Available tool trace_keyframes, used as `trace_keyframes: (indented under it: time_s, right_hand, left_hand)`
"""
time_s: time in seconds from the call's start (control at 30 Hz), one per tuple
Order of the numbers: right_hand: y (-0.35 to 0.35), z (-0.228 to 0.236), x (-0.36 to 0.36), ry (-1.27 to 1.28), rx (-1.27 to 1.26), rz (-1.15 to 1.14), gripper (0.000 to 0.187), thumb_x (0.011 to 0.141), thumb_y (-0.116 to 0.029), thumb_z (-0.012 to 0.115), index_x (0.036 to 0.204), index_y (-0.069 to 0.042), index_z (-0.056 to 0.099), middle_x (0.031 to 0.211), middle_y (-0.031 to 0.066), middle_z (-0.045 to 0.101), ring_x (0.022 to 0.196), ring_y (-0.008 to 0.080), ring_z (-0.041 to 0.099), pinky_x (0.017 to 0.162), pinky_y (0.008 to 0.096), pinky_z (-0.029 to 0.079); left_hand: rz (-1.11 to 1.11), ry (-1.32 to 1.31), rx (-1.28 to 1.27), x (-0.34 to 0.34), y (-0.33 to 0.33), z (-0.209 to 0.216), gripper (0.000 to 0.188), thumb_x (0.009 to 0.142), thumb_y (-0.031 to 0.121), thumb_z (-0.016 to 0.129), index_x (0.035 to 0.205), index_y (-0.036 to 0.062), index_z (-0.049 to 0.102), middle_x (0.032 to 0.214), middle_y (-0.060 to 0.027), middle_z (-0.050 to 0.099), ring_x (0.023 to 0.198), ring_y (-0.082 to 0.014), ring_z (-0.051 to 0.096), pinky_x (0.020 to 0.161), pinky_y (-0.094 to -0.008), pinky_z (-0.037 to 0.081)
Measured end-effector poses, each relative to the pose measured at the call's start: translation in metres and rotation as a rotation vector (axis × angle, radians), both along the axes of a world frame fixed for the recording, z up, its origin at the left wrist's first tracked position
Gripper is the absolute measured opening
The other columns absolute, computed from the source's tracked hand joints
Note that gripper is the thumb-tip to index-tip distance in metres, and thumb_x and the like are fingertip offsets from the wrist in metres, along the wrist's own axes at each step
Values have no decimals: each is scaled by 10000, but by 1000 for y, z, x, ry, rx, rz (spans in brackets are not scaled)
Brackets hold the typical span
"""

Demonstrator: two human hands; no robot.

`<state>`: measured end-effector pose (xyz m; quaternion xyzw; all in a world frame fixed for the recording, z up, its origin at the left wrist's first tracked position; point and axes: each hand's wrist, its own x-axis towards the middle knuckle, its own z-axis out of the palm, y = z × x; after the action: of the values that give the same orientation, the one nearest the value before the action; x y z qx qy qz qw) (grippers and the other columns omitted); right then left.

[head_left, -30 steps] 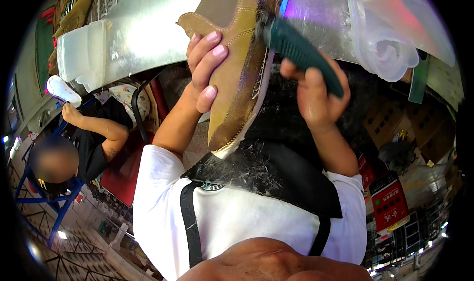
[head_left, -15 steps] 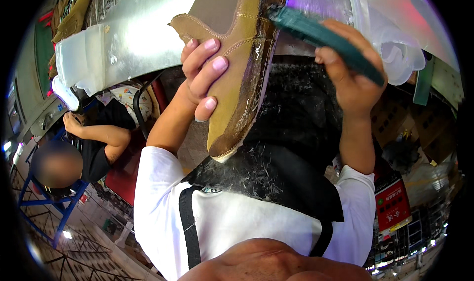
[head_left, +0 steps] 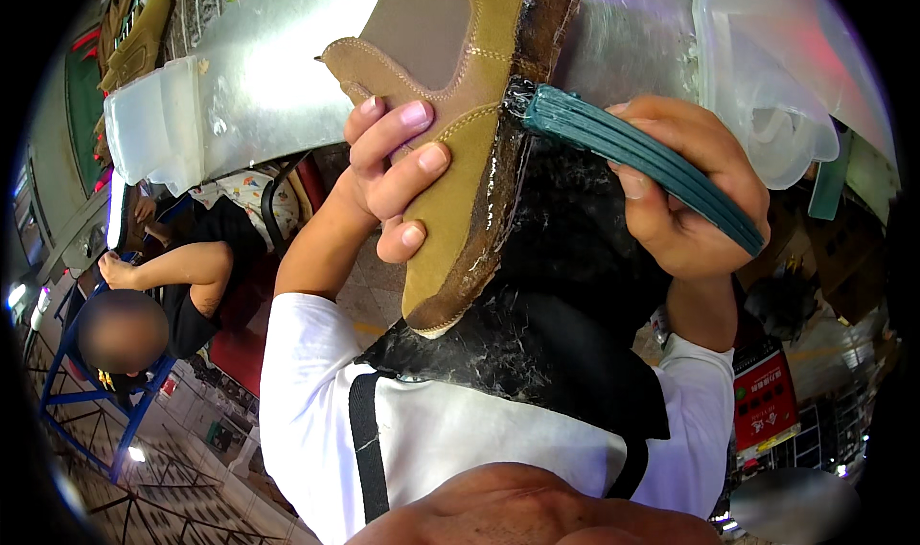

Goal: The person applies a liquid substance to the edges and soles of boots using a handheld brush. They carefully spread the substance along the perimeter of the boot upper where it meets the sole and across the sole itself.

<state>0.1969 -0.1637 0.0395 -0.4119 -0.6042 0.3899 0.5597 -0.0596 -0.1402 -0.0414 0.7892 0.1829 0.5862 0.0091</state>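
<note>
My left hand (head_left: 393,176) grips a tan suede shoe upper (head_left: 455,224), fingers curled over its side and the toe pointing down toward me. A grey-brown panel sits in its side, and a dark, wet-looking band runs along its right-hand lower edge. In my right hand (head_left: 695,191) is a brush (head_left: 642,152) with a ribbed teal handle, held between thumb and curled fingers. Its dark bristle end touches the band near the middle of the shoe, where shiny wet streaks show.
A pale metal work surface (head_left: 273,76) lies beyond my hands, with clear plastic sheeting (head_left: 767,76) on the right and a translucent bin (head_left: 153,124) on the left. A black stained apron (head_left: 537,344) covers my lap. Another person (head_left: 192,267) works at the left.
The brush has travelled down along the shoe's edge toward the toe, my right hand lowering with it. The shoe has turned slightly, showing more of its heel edge.
</note>
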Motion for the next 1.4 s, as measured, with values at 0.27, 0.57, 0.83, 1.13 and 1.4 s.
trace_keyframes:
  time_s: [0.27,0.57,0.83,1.13,1.4]
  right_hand:
    - [4,-8,3,-51,19,-37,287,855,65,721,1120,149,649,1099,254,704,793,198,713,705,285,600]
    - [21,4,3,-78,-76,-126,236,832,90,725,1061,126,679,1072,206,722,809,156,698,707,250,574]
    - [35,17,5,-305,-1,-188,296,820,96,754,1109,110,690,1077,168,731,864,139,697,762,247,576]
    - [19,-7,8,-125,39,-90,244,907,61,717,1135,118,653,1127,231,711,903,212,718,799,307,596]
    - [-17,-16,8,168,-39,199,200,862,16,780,951,48,604,1042,274,728,955,357,744,796,398,616]
  left_hand:
    - [-39,-94,-28,4,-2,-7,519,999,356,528,1495,287,390,1303,-234,557,1223,-426,536,1187,-637,241]
    - [-45,274,-29,-27,4,14,743,934,276,681,1506,211,211,1333,-133,518,1154,-411,588,1110,-642,310]
    - [-91,293,-1,-31,6,15,691,953,270,638,1499,214,218,1328,-133,524,1144,-424,595,1114,-655,304]
    - [-76,265,-14,-29,7,13,639,962,264,598,1482,221,228,1315,-155,536,1113,-454,617,1122,-662,302]
    - [-102,346,18,-36,10,19,611,960,261,559,1472,263,224,1319,-149,553,1090,-460,627,1097,-643,325]
